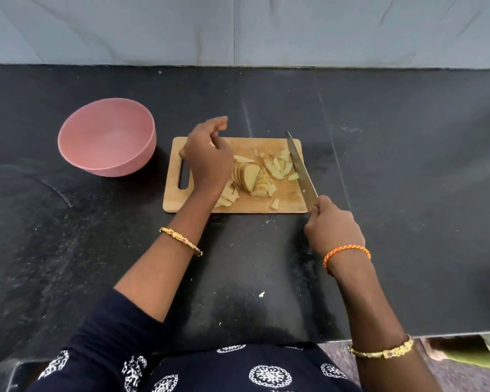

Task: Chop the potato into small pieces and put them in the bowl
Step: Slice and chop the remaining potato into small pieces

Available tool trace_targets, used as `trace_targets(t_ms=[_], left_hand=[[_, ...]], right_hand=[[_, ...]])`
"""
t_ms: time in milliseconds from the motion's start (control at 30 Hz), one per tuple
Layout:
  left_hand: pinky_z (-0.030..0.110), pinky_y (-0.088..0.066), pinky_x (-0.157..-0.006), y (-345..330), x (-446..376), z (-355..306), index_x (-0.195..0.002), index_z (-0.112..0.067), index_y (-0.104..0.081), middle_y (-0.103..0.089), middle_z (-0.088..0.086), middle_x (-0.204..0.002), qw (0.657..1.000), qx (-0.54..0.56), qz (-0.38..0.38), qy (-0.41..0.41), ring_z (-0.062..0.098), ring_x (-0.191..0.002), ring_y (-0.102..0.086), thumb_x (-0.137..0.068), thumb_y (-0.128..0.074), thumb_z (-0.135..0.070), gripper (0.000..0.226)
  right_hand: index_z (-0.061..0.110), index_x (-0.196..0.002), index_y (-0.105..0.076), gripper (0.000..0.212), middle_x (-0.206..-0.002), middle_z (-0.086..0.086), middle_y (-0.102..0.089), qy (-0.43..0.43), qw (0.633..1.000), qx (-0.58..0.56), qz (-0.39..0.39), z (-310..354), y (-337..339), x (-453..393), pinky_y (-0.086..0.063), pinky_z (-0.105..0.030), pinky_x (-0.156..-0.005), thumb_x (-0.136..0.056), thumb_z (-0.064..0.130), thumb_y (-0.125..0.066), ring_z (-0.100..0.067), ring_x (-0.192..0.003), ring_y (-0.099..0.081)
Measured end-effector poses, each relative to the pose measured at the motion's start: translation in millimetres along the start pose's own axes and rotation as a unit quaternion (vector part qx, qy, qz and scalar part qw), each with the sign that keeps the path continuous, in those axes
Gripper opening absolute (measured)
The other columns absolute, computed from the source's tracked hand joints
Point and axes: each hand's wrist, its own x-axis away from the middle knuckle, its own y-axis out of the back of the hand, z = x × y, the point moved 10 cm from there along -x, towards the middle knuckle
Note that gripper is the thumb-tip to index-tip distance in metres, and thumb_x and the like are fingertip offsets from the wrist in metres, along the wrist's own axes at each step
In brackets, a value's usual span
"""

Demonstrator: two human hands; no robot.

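Over the left half of the wooden cutting board [283, 203], the left hand [208, 161] hangs with wrist bent and fingers loosely curled; a pale scrap shows near the fingertips, but whether it is held cannot be told. Its forearm crosses the board's near left corner and carries a gold bangle [180, 240]. At the board's near right corner, the right hand [333, 226] grips the handle of a knife [301, 171], fingers wrapped tight, wrist wearing an orange braided thread [347, 251]. The blade runs along the board's right edge, tip pointing away from the person.

Potato slices [248, 175], stacked on edge, lie at mid-board just right of the left hand. Cut potato pieces [277, 166] are scattered between that stack and the blade, more near the front edge. One small fragment [261, 294] lies on the black countertop [408, 165], well short of the board.

A pink bowl [108, 137] stands left of the board, apart from it, with no pieces visible inside.
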Motion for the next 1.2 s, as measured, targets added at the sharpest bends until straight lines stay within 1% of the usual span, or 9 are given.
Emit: trace_targets(t_ms=[133,267,367,467,567,767,867,967,1200], left_hand=[[0.028,-0.026,-0.099,20,-1,12,-0.109,-0.020,-0.067,-0.068,-0.008,-0.103,0.998,-0.025,-0.042,0.047,0.005,-0.101,-0.060,-0.085,-0.045,0.002,0.040],[0.014,-0.047,-0.090,17,0,32,-0.114,-0.013,-0.065,-0.067,0.000,-0.107,0.992,0.054,-0.015,0.110,0.004,-0.099,-0.061,-0.087,-0.043,0.003,0.038],[0.008,-0.048,-0.081,10,4,37,-0.115,-0.011,-0.064,-0.066,0.001,-0.108,0.991,0.063,0.007,0.118,0.004,-0.100,-0.061,-0.088,-0.044,0.002,0.036],[0.015,-0.048,-0.089,6,7,30,-0.112,-0.014,-0.066,-0.066,-0.003,-0.110,0.995,0.039,0.029,0.091,0.003,-0.103,-0.059,-0.090,-0.048,-0.007,0.030],[0.037,-0.034,-0.100,9,3,5,-0.098,-0.024,-0.070,-0.064,-0.008,-0.107,0.993,-0.112,0.039,-0.006,0.009,-0.109,-0.051,-0.088,-0.052,-0.028,0.021],[0.046,-0.025,-0.097,-14,18,-2,-0.103,-0.022,-0.067,-0.049,0.005,-0.125,0.889,-0.410,0.202,-0.012,0.026,-0.122,-0.034,-0.076,-0.053,-0.070,0.056],[0.046,-0.026,-0.097,-21,28,-1,-0.111,-0.020,-0.061,-0.046,0.008,-0.127,0.866,-0.444,0.229,-0.012,0.028,-0.121,-0.034,-0.070,-0.056,-0.074,0.068],[0.046,-0.027,-0.098,-25,30,-1,-0.111,-0.017,-0.062,-0.043,0.009,-0.130,0.858,-0.452,0.243,0.006,0.029,-0.122,-0.033,-0.072,-0.060,-0.070,0.066],[0.041,-0.027,-0.094,-26,36,-11,-0.095,-0.017,-0.058,-0.053,0.001,-0.108,0.897,-0.371,0.242,0.014,0.024,-0.114,-0.039,-0.074,-0.069,-0.051,0.041]], right_hand=[[0.015,-0.092,-0.038,0.011,-0.073,-0.008,-0.045,0.025,0.999,0.020,0.001,9,1,-1,-0.045,-0.037,-0.066,-0.099,0.022,-0.033,-0.033,-0.076,-0.053],[0.015,-0.099,-0.042,0.012,-0.084,-0.013,-0.052,0.062,0.997,0.033,0.019,22,-1,-1,-0.045,-0.036,-0.066,-0.100,0.022,-0.033,-0.032,-0.076,-0.055],[0.014,-0.103,-0.046,0.013,-0.083,-0.012,-0.053,0.088,0.995,0.040,0.028,31,-3,-1,-0.047,-0.036,-0.066,-0.099,0.021,-0.035,-0.031,-0.075,-0.056],[0.015,-0.102,-0.049,0.016,-0.083,-0.012,-0.056,0.096,0.995,0.034,0.021,29,0,-4,-0.052,-0.038,-0.070,-0.099,0.023,-0.036,-0.031,-0.074,-0.057],[0.015,-0.094,-0.049,0.019,-0.083,-0.014,-0.058,0.085,0.996,0.002,-0.002,18,6,-7,-0.052,-0.041,-0.070,-0.098,0.029,-0.037,-0.035,-0.075,-0.057],[0.018,-0.081,-0.043,0.019,-0.069,-0.007,-0.054,0.097,0.993,-0.072,-0.015,15,3,-4,-0.038,-0.031,-0.054,-0.098,0.027,-0.042,-0.027,-0.063,-0.051],[0.019,-0.080,-0.042,0.019,-0.066,-0.004,-0.051,0.101,0.990,-0.094,-0.026,18,4,-3,-0.031,-0.028,-0.050,-0.098,0.026,-0.043,-0.025,-0.061,-0.048],[0.017,-0.081,-0.043,0.019,-0.069,-0.007,-0.054,0.103,0.989,-0.107,-0.016,19,0,-2,-0.039,-0.030,-0.055,-0.098,0.026,-0.043,-0.026,-0.064,-0.051],[0.019,-0.073,-0.039,0.027,-0.068,-0.007,-0.052,0.050,0.991,-0.120,-0.031,-1,-4,6,-0.037,-0.030,-0.056,-0.098,0.028,-0.041,-0.030,-0.065,-0.051]])
